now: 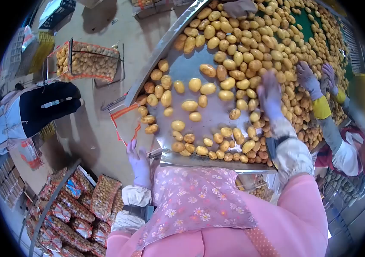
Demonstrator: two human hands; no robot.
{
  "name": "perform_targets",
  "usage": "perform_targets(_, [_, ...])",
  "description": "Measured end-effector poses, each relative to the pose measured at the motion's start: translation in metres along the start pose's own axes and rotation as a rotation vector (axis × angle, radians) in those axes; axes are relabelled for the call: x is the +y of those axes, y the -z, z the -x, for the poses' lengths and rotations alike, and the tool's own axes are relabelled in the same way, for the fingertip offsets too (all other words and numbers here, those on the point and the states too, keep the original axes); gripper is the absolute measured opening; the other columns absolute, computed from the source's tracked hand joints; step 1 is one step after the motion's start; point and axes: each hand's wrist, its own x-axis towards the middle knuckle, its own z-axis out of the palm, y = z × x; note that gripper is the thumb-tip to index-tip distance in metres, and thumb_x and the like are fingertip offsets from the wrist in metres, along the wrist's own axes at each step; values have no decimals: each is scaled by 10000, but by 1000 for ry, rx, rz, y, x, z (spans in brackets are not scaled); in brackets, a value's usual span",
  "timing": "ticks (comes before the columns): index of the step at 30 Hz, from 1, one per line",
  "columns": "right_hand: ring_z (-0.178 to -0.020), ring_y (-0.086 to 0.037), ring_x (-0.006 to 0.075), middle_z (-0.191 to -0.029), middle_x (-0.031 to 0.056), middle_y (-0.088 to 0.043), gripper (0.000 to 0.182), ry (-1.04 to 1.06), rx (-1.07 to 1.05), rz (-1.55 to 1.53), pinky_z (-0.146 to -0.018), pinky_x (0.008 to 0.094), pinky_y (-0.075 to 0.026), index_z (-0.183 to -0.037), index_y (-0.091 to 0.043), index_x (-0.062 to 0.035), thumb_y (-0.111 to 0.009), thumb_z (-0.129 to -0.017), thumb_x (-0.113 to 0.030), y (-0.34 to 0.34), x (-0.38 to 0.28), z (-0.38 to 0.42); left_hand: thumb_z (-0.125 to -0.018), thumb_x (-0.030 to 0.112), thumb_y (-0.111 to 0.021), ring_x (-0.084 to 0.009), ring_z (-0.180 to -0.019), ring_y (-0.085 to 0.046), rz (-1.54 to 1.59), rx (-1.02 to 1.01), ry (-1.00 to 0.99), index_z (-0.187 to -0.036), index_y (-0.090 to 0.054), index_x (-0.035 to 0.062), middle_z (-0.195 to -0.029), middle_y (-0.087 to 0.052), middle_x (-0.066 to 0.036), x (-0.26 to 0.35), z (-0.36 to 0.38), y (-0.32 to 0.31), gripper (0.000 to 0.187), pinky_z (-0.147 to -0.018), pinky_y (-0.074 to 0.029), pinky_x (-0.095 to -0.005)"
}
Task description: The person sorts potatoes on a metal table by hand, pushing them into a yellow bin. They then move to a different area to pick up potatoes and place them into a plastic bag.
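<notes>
Many yellow-brown potatoes (208,88) lie spread over a metal sorting table (178,64), dense at the right and sparser at the left. My right hand (270,95), in a pale purple glove, is over the dense potatoes right of centre; its fingers are smeared by motion. At the table's lower left corner is my left hand (139,165), gloved too, its fingers apart and nothing in it. It is beside the edge, near an open mesh bag (124,122) with orange stripes that hangs at the table's left outlet.
A co-worker (358,150) at the right reaches over the potatoes with two gloved hands (309,81). Another person (32,111) bends at the left. Filled potato bags (105,197) are piled at the lower left; another full bag (90,60) rests in a metal frame.
</notes>
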Motion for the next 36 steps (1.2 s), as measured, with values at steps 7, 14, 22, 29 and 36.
perform_targets(7, [-1483, -350, 412, -1644, 149, -312, 581, -58, -31, 184, -1174, 738, -162, -1415, -580, -281, -677, -888, -507, -40, -203, 3, -905, 189, -636, -469, -1420, -381, 184, 38, -427, -1475, -513, 103, -1585, -395, -212, 149, -138, -20, 589, -1189, -275, -550])
perform_targets(14, [-1477, -343, 369, -1579, 172, -396, 533, -58, -362, -110, -1219, 558, -228, -1408, -589, -240, -643, -932, -472, 8, -164, 224, -875, 192, -623, -402, -1378, -456, -139, -200, -708, -1429, -546, 131, -1521, -466, -197, 115, -97, -15, 562, -1188, -264, -594])
perform_targets(22, [-1443, -405, 400, -1594, 210, -358, 641, -997, -81, 410, -1169, 676, -219, -1498, -469, -209, -550, -949, -530, -24, -122, 269, -860, 237, -653, -409, -1347, -485, 182, -663, -1211, -1324, -614, 91, -1426, -542, -198, 166, -31, -18, 488, -1151, -354, -533])
perform_targets(29, [-1513, -250, 411, -1639, 149, -297, 529, 114, -217, 6, -1170, 674, -187, -1397, -593, -328, -679, -890, -453, -40, -126, 222, -872, 256, -681, -422, -1333, -496, -11, -563, -1158, -1088, -733, 119, -1389, -592, -152, 142, -129, -7, 261, -1141, -381, -542])
perform_targets(36, [-1435, -381, 474, -1535, 257, -443, 612, -144, 454, 219, -1169, 581, -284, -1497, -480, -65, -607, -976, -360, 48, 33, -32, -849, 157, -694, -436, -1204, -584, 83, -160, -1088, -1296, -658, 105, -1335, -605, -216, 266, -293, 14, 452, -1022, -479, -504])
